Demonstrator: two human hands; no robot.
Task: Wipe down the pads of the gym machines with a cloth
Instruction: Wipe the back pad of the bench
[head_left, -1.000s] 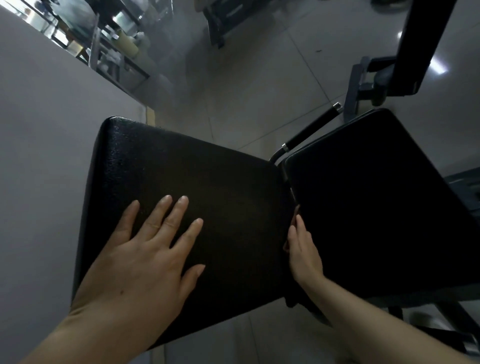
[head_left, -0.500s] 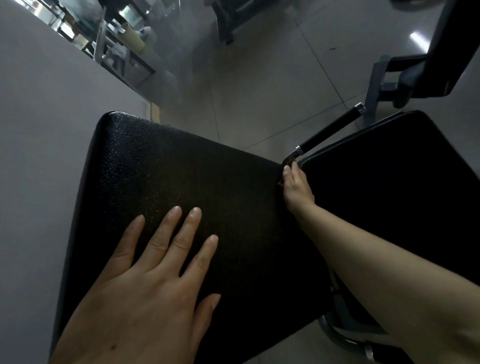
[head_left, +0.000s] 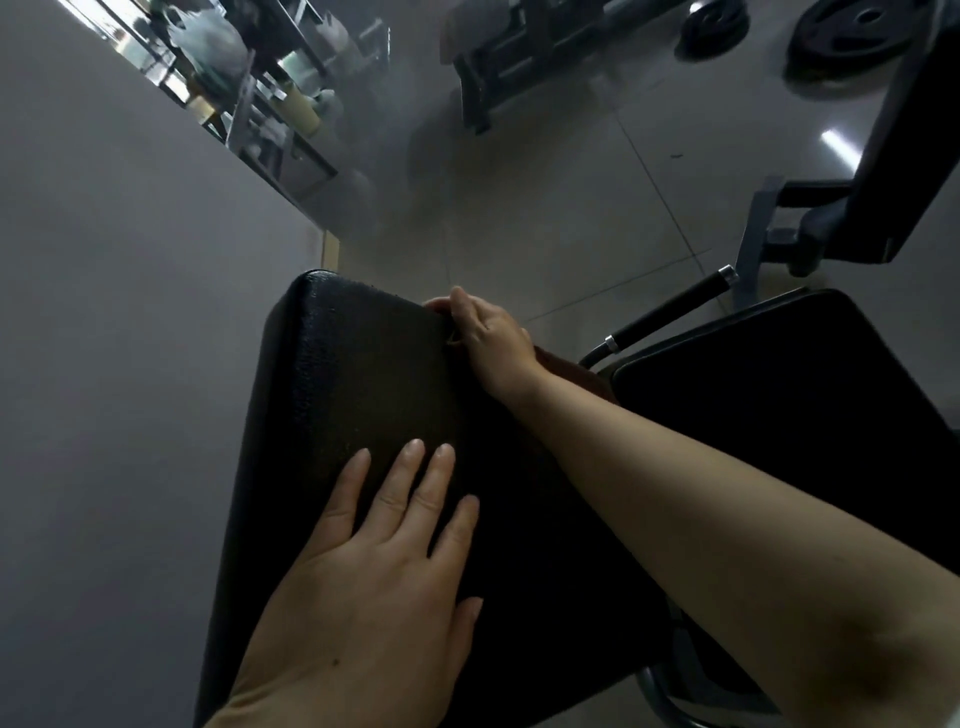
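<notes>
Wiping the left pad (head_left: 374, 395), now along its far right edge. Left hand (head_left: 374, 587) flat, fingers spread, holding nothing, bracing the near part. Right hand (head_left: 488, 332) curled over the far edge, seemingly gripping a dark reddish cloth (head_left: 566, 369) showing just beneath the wrist. Next, probably: draw cloth across, then onto right pad (head_left: 789, 415).
</notes>
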